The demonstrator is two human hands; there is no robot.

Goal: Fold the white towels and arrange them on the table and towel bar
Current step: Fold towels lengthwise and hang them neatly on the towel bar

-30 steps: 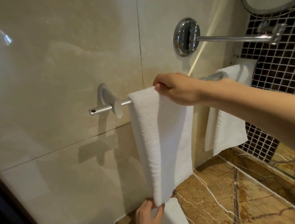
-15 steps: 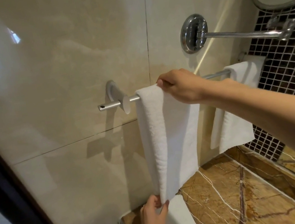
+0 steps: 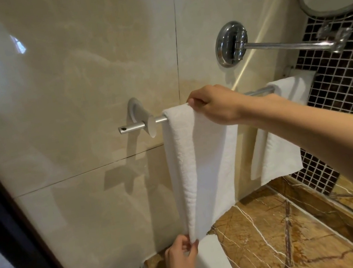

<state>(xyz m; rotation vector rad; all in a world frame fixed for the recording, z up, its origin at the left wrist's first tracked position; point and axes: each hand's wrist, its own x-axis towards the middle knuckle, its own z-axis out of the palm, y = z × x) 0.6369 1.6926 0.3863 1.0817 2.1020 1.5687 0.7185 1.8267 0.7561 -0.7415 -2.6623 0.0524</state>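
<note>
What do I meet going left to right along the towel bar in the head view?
Along it: towel bar's open end → wall mount → near white towel → right hand gripping its top → bare bar stretch → far white towel.

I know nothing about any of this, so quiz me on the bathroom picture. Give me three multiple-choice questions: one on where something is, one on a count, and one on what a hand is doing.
1. Where is the left hand?
A. Out of sight
B. At the bottom corner of the near towel
C. At the near towel's top

2. How many white towels hang on the towel bar?
A. One
B. Two
C. Four

3. What is the right hand doing?
A. Hanging open, touching nothing
B. Curled in an empty fist
C. Gripping the near towel's top at the bar

Answers:
1 B: its fingers pinch that corner.
2 B: the near towel and the far towel both drape over it.
3 C: its fingers curl over the fold on the bar.
</note>
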